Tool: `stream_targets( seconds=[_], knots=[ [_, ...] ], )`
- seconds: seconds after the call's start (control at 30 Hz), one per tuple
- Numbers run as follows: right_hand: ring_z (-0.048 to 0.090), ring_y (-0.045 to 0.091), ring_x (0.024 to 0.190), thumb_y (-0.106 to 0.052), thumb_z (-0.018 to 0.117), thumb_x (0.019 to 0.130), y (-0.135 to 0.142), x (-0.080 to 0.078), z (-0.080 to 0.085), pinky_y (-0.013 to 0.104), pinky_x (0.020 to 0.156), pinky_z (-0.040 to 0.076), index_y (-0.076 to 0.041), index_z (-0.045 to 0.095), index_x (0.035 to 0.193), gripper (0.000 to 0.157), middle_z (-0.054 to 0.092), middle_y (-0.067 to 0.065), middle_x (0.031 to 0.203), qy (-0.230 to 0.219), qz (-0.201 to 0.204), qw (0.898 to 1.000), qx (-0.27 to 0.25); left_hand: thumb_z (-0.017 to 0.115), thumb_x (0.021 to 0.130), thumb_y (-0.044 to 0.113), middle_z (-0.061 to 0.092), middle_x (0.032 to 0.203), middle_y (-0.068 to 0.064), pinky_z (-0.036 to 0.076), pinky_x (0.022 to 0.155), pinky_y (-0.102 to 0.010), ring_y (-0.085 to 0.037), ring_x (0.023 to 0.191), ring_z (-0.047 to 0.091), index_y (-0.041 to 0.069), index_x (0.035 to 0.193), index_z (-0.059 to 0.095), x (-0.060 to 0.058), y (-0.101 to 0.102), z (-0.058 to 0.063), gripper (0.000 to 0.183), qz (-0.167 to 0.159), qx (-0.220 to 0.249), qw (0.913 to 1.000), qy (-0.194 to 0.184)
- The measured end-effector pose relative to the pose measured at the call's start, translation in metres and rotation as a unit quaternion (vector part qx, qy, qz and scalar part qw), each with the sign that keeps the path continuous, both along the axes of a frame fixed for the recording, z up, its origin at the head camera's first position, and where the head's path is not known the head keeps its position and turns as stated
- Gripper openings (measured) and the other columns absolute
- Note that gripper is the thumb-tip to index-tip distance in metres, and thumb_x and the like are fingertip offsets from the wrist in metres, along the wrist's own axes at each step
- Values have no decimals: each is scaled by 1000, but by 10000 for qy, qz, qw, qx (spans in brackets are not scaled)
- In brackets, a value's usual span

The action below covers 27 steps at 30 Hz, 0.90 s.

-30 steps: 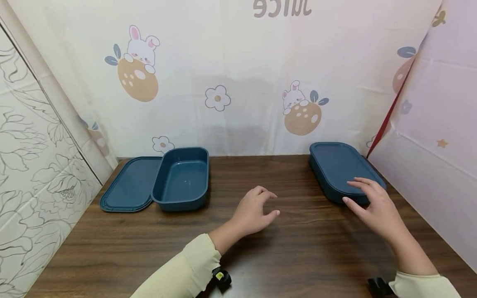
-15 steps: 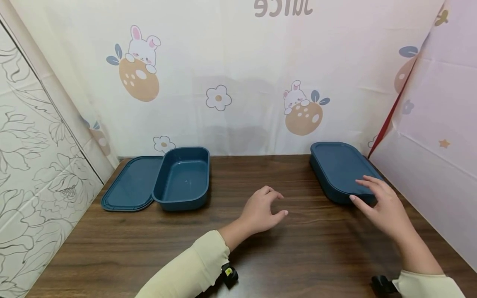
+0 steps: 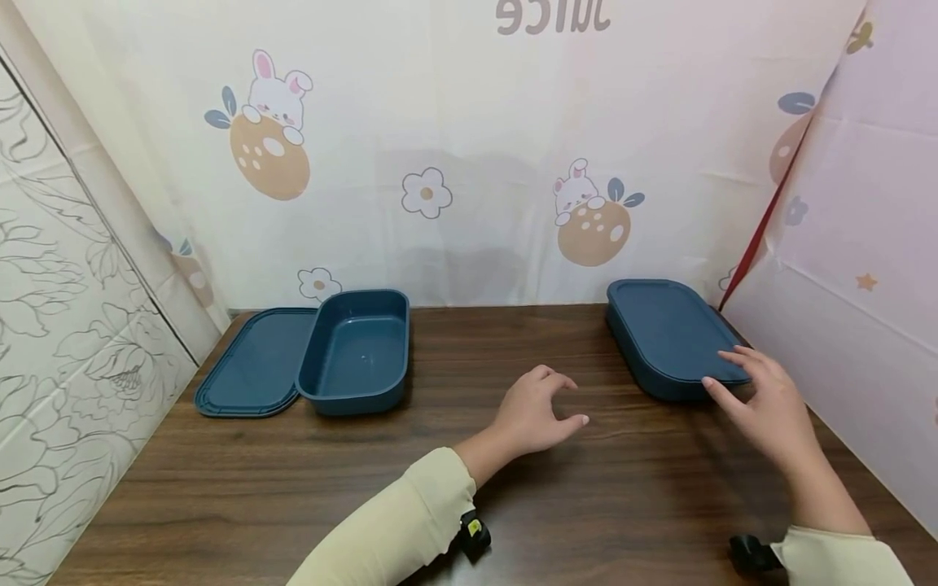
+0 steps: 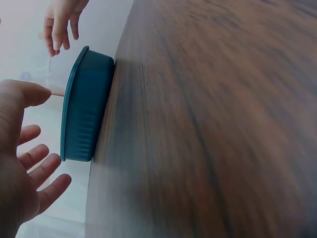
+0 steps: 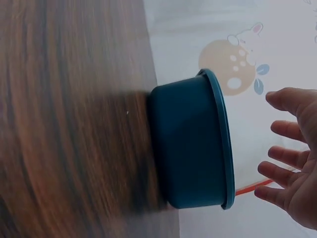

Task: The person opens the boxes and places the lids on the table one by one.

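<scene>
A dark blue food container (image 3: pixel 667 338) with its lid on stands at the right of the table. My right hand (image 3: pixel 769 415) hovers above its near right corner, fingers spread and relaxed; in the right wrist view the fingers (image 5: pixel 277 171) are apart from the lidded container (image 5: pixel 190 144). Over the table's middle, left of that container, my left hand (image 3: pixel 533 415) hangs with loosely bent fingers and holds nothing. The left wrist view has the same container (image 4: pixel 89 109) beyond the left hand (image 4: pixel 25 163).
At the left stands an uncovered blue container (image 3: pixel 359 358) with nothing in it. A loose blue lid (image 3: pixel 256 366) lies beside it, partly hidden by its side. A printed cloth (image 3: pixel 491 220) hangs behind the wooden table (image 3: pixel 293 505), and a pale cloth (image 3: pixel 865 342) borders its right.
My left hand has moved right, toward the lidded container. My right hand has shifted slightly right along that container's near edge. The containers and loose lid stay in place.
</scene>
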State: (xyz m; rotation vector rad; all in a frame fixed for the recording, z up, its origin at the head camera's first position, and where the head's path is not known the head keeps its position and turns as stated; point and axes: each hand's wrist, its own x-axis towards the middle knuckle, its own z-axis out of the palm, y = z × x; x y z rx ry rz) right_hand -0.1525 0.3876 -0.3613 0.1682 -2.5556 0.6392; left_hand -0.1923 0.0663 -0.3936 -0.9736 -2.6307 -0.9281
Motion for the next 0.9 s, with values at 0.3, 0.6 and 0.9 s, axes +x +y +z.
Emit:
stream_targets(
  seconds=[0.3, 0.6, 0.9],
  knots=[
    [36, 55, 120, -22, 60, 97, 15, -4, 0, 70, 91, 32, 13, 48, 133, 52, 39, 39, 136, -274, -658, 9972, -223, 74, 87, 34, 62, 112, -4, 49, 77, -18, -11, 96, 59, 14, 116, 67, -13, 19, -6, 36, 13, 1424, 9842, -1049],
    [42, 58, 117, -31, 51, 101, 31, -11, -9, 69, 85, 38, 9, 39, 143, 59, 36, 41, 135, -1002, -991, 9858, -917, 77, 84, 32, 61, 106, 0, 49, 80, -20, -10, 97, 58, 14, 115, 68, -27, 45, -11, 36, 242, 2274, 9543, -1925],
    [61, 0, 90, -35, 51, 100, 52, -23, -16, 29, 73, 57, -4, 9, 156, 77, 14, 36, 153, -1740, -736, 9398, -2847, 78, 84, 26, 63, 113, -6, 50, 81, -20, -11, 98, 60, 15, 114, 68, -32, 66, -13, 34, 403, 2656, 9328, -2401]
  ],
)
